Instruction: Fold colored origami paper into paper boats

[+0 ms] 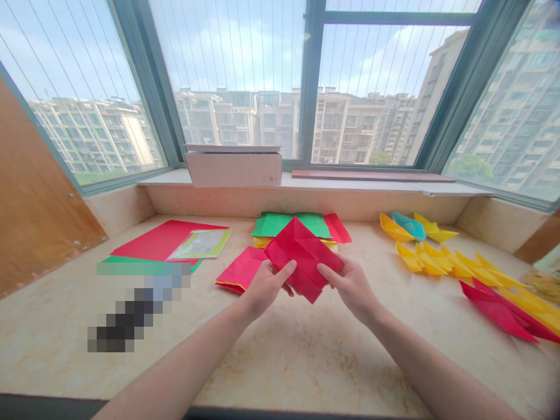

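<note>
A creased red sheet of paper (301, 251) is held up in front of me, turned so one corner points up like a diamond. My left hand (269, 286) grips its left side, thumb on the near face and fingers behind. On the right side my right hand (343, 280) pinches it the same way, thumb in front. Beneath and behind the left hand lies a folded red paper stack (238, 268) with a yellow edge. Green paper sheets (271, 224) lie just beyond the held sheet, partly hidden by it.
Folded yellow paper boats (429, 256), a blue boat (409, 224) and red boats (499, 309) stand on the right. Flat red paper (161, 242) and a clear packet (201, 243) lie left, near a blurred-out patch (135, 315). A white box (234, 169) sits on the windowsill.
</note>
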